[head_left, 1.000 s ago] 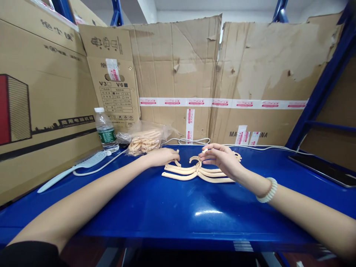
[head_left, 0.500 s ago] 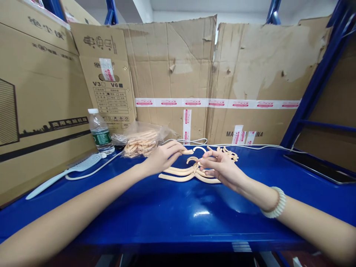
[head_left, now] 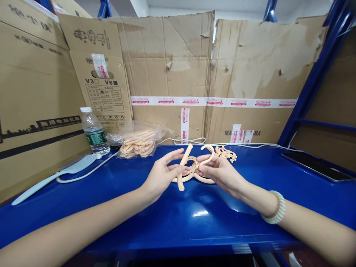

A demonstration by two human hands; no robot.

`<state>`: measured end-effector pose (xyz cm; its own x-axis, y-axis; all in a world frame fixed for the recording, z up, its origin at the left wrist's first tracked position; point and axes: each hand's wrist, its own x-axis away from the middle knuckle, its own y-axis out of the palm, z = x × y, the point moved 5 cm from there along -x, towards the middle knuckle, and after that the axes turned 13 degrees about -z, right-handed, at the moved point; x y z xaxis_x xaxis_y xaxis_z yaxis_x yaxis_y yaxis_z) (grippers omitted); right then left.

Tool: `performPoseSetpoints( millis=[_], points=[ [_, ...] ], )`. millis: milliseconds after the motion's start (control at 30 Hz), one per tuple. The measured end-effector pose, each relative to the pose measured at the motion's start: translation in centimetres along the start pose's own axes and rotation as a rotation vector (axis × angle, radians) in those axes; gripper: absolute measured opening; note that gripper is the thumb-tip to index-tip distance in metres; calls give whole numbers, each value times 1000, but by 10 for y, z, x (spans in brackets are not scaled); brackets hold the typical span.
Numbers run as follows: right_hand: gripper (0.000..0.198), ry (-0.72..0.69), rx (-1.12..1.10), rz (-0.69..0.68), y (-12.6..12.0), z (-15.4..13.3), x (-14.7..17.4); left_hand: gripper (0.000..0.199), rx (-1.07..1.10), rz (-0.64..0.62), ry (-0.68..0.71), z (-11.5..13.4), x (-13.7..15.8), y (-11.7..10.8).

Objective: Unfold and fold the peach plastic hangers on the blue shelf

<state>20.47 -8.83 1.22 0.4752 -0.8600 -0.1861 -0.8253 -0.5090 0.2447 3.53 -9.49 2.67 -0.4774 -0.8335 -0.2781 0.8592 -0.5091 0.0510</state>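
My left hand [head_left: 164,170] is closed on a slim, slightly bent wooden strip [head_left: 184,159], held nearly upright between thumb and fingers. Pinched in my right hand [head_left: 221,172] is a hook-shaped curved wooden piece [head_left: 210,151], its curl rising above the fingers. The two hands are close together, and the pieces they hold look apart. Behind and below them on the blue table lie more curved wooden pieces [head_left: 204,180], partly hidden by my fingers. A pile of small curly wooden pieces [head_left: 226,152] lies just beyond my right hand.
A clear plastic bag [head_left: 140,142] of wooden pieces sits at the back left. Left of it are a water bottle [head_left: 96,133] and a pale hairbrush [head_left: 66,168]. A white cable [head_left: 250,145] runs along the cardboard wall [head_left: 169,74]. A dark phone-like slab [head_left: 317,167] lies at right.
My left hand has turned and now holds the strip upright, nearer me. My right hand has taken up the hook-shaped piece. The view has shifted slightly.
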Motion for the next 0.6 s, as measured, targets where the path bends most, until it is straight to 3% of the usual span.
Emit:
performPoseSetpoints(
  millis=[200, 600],
  points=[
    [29, 67, 29, -69, 6, 8, 1, 32, 97, 13, 15, -7, 4, 2],
    [25, 172, -52, -222, 15, 4, 5, 19, -117, 155, 210, -6, 13, -1]
  ],
)
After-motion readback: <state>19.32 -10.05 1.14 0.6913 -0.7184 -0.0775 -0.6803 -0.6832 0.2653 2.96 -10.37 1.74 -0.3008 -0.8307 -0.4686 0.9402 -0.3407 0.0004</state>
